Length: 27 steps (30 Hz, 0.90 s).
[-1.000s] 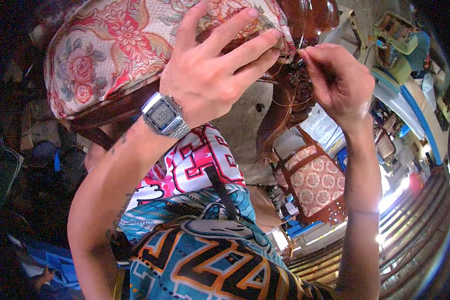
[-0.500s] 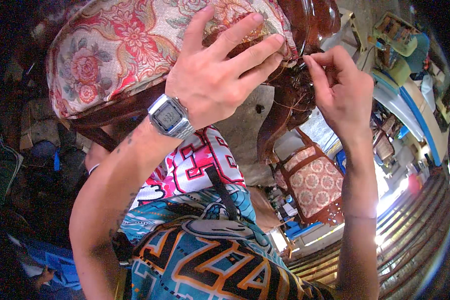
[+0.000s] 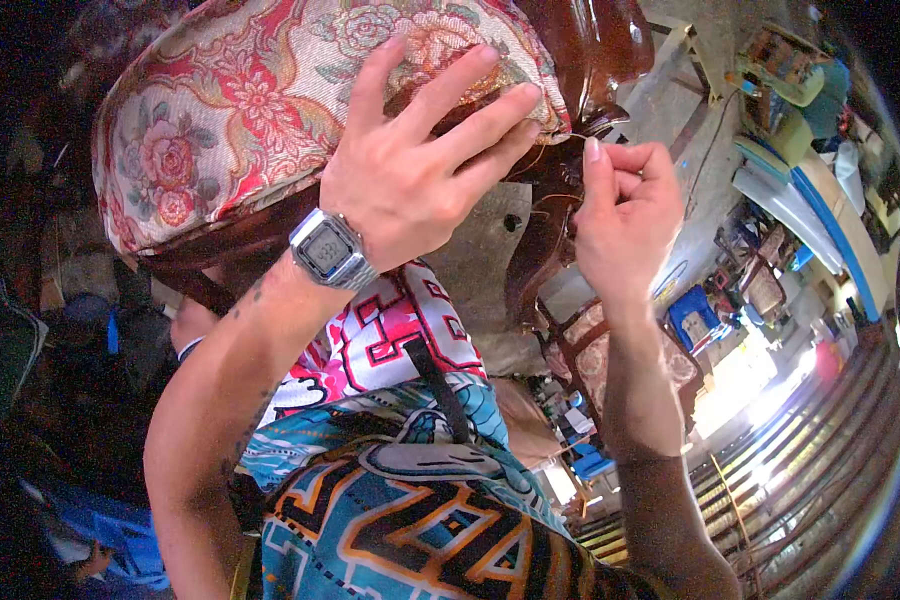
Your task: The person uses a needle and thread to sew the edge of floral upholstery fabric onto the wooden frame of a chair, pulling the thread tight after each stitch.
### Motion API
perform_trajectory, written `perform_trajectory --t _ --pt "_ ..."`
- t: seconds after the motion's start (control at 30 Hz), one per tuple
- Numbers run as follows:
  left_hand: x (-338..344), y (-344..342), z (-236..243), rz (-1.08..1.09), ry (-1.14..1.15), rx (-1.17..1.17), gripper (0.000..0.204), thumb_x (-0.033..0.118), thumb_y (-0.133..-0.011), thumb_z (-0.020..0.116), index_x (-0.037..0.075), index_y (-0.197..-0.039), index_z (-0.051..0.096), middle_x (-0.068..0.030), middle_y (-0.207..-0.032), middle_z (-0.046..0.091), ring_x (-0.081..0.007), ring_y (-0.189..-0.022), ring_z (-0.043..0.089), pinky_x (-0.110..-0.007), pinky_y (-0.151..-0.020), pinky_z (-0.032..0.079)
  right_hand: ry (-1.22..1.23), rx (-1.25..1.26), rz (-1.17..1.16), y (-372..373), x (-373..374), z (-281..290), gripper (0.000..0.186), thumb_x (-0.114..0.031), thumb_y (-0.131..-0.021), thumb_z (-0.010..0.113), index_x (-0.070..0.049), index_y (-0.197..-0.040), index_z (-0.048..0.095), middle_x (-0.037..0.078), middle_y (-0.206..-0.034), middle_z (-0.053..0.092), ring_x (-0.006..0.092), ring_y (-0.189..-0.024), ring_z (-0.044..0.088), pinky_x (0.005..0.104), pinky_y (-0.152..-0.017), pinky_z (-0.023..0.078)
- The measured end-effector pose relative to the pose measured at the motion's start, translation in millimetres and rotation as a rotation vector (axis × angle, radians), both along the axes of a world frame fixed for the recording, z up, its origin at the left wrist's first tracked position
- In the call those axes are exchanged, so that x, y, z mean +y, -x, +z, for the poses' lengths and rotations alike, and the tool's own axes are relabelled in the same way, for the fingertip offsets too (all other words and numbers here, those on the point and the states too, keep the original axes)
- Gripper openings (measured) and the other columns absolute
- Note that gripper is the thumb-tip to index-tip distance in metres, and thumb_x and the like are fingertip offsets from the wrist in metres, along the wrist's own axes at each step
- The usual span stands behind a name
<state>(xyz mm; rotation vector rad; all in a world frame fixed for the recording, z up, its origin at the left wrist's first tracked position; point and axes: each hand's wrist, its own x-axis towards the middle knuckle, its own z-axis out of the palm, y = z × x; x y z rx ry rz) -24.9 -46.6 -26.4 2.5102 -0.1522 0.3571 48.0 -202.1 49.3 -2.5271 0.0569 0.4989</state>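
A patterned chair (image 3: 592,362) stands beyond a wooden leg (image 3: 538,250) as the left hand (image 3: 402,185), fingers spread, covers part of the floral seat (image 3: 250,110) beneath; the right hand (image 3: 628,222) pinches a thin strand (image 3: 574,136) beside the seat's corner.

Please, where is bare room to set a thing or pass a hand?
The patterned cushion has bare fabric left of the spread left hand, up to the rounded edge. A hand could perhaps pass between that hand and the wooden leg. It is crowded at the cushion's right end, where the right hand holds a thread.
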Motion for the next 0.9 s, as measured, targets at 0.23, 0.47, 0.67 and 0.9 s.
perform_trajectory --t 0.23,0.47,0.67,0.9 --pt "1.9 -0.5 -3.3 -0.032 -0.004 -0.039 0.040 0.020 -0.071 0.059 0.019 -0.110 0.068 0.0053 -0.130 0.054 -0.0213 -0.125 0.046 -0.057 -0.105 0.026 -0.070 0.008 -0.144 5.8 10.3 0.9 0.016 -0.012 -0.091 0.062 -0.002 -0.083 0.053 0.004 -0.057 0.060 0.0051 -0.048 0.051 0.0249 -0.044 0.036" --pt "2.5 -1.0 4.1 -0.027 -0.026 0.014 0.045 0.013 -0.070 0.060 0.026 -0.112 0.067 0.0072 -0.133 0.055 -0.0205 -0.124 0.049 -0.050 -0.108 0.026 -0.177 0.315 -0.117 -19.8 5.4 12.8 0.014 -0.011 -0.091 0.061 -0.003 -0.083 0.053 0.000 -0.054 0.055 0.0037 -0.046 0.046 0.0233 -0.042 0.032" --pt "0.9 -1.5 2.9 -0.017 -0.007 0.013 0.044 0.010 -0.070 0.060 0.026 -0.110 0.069 0.0070 -0.132 0.056 -0.0207 -0.124 0.050 -0.050 -0.109 0.026 -0.232 0.352 -0.084 -27.6 -2.3 6.9 0.013 -0.011 -0.090 0.062 -0.003 -0.082 0.055 -0.001 -0.054 0.054 0.0033 -0.045 0.043 0.0232 -0.041 0.030" --pt "0.0 -0.7 3.6 -0.023 -0.020 0.018 0.042 0.010 -0.070 0.060 0.025 -0.107 0.070 0.0064 -0.131 0.056 -0.0210 -0.123 0.050 -0.050 -0.109 0.026 -0.136 0.447 0.121 -40.6 -2.9 10.1 0.012 -0.012 -0.087 0.064 -0.003 -0.084 0.056 -0.002 -0.055 0.054 0.0049 -0.047 0.044 0.0250 -0.043 0.033"
